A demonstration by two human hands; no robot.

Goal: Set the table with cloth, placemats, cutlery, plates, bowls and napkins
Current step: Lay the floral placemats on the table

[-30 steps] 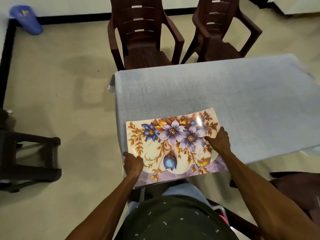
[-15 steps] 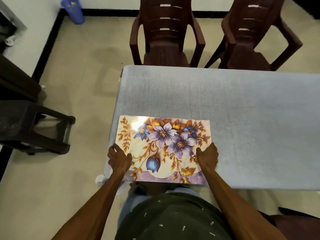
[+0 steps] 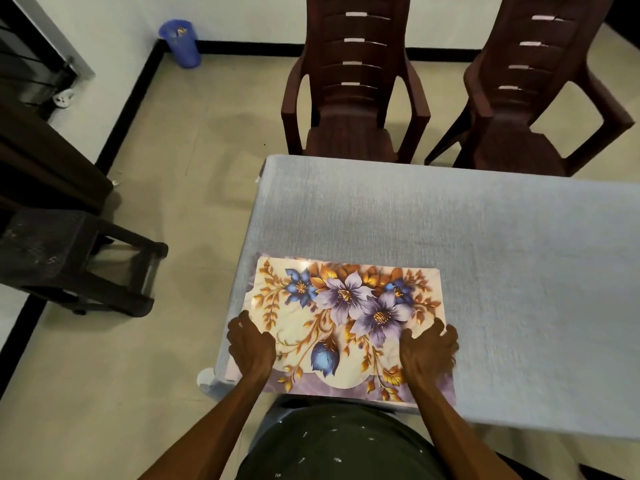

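Floral placemat lies flat on the grey cloth at the table's near corner, between both hands: left hand presses its left edge, right hand its right edge, fingers spread.

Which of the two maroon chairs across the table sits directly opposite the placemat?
The left maroon chair, facing the floral placemat; the right maroon chair stands off to the side.
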